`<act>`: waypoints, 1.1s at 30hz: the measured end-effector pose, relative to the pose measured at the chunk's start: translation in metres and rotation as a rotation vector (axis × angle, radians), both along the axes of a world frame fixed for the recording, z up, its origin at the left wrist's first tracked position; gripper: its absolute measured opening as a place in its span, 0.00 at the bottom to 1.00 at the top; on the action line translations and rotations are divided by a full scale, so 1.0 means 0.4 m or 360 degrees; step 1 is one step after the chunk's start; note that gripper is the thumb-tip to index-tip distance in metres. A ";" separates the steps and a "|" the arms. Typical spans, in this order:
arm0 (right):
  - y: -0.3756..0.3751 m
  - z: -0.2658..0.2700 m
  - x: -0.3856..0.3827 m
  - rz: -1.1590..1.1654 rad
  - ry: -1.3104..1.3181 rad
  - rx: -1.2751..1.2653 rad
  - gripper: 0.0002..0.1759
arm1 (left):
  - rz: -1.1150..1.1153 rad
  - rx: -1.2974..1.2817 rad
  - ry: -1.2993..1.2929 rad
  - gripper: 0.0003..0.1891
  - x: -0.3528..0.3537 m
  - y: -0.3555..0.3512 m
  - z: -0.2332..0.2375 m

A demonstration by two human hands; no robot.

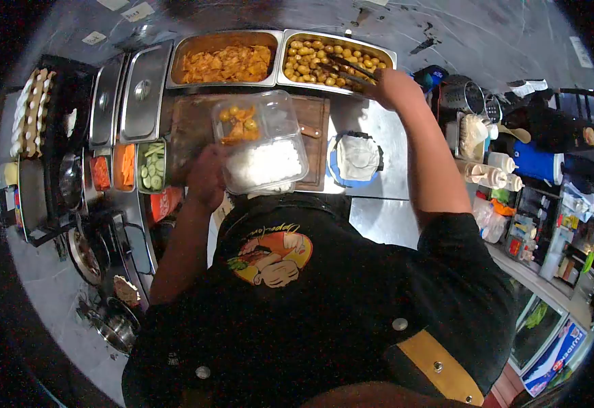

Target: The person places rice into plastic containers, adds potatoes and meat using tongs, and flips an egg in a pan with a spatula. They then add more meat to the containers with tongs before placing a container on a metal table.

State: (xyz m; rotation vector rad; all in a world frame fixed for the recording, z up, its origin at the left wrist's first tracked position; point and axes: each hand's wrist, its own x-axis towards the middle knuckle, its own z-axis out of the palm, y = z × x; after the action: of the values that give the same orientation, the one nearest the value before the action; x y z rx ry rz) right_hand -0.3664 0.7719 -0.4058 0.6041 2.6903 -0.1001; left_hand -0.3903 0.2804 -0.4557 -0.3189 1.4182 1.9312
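Note:
My left hand [206, 178] is closed on the left edge of a clear plastic meal container [278, 114]. White rice [263, 165] fills its near compartment. Orange food pieces and small round potatoes [238, 125] lie in its far left compartment, while the far right one holds nothing I can make out. My right hand [393, 89] grips a pair of tongs [359, 71], whose tips reach into a steel pan [283, 68] of small round potatoes [304, 60]. Whether the tongs pinch a potato cannot be seen.
Beside the potatoes stands a pan of orange food slices [225, 64]. Lidded steel pans [145, 92], carrots [125, 166] and cucumber slices [153, 170] are at left. A wooden board [188, 122] and a knife handle [310, 131] lie beneath the container. Squeeze bottles [491, 175] stand at right.

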 end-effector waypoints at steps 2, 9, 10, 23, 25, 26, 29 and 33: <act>0.007 -0.009 0.013 0.0037 0.0013 0.0006 0.24 | -0.0074 0.0042 0.0030 0.07 -0.002 -0.009 -0.012; -0.053 -0.024 0.006 -0.0059 0.0127 -0.0013 0.21 | -0.0108 -0.0061 0.0042 0.09 -0.006 0.032 0.044; -0.062 -0.009 0.010 -0.0062 0.0097 -0.0004 0.18 | -0.0089 -0.0059 0.0056 0.09 -0.007 0.036 0.049; -0.086 0.044 0.008 -0.0004 0.0026 0.0002 0.17 | -0.0133 -0.0038 0.0188 0.09 -0.010 0.036 0.053; -0.093 0.019 0.005 0.0025 0.0146 0.0110 0.13 | -0.0163 -0.0035 0.0212 0.09 -0.011 0.032 0.052; -0.089 0.015 0.003 0.0024 0.0148 0.0110 0.13 | -0.0164 -0.0035 0.0214 0.09 -0.013 0.026 0.047; -0.083 0.023 -0.001 0.0054 0.0066 0.0051 0.14 | -0.0120 0.0073 0.0079 0.09 -0.014 0.021 0.050; -0.084 0.013 -0.008 -0.0046 0.0048 0.0009 0.14 | -0.0054 0.0082 0.0090 0.09 0.003 0.044 0.089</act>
State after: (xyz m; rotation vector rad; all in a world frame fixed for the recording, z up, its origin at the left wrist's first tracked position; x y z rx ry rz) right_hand -0.3697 0.7381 -0.4005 0.6482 2.7124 -0.1099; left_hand -0.3890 0.2980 -0.4199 -0.2165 1.3982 1.9598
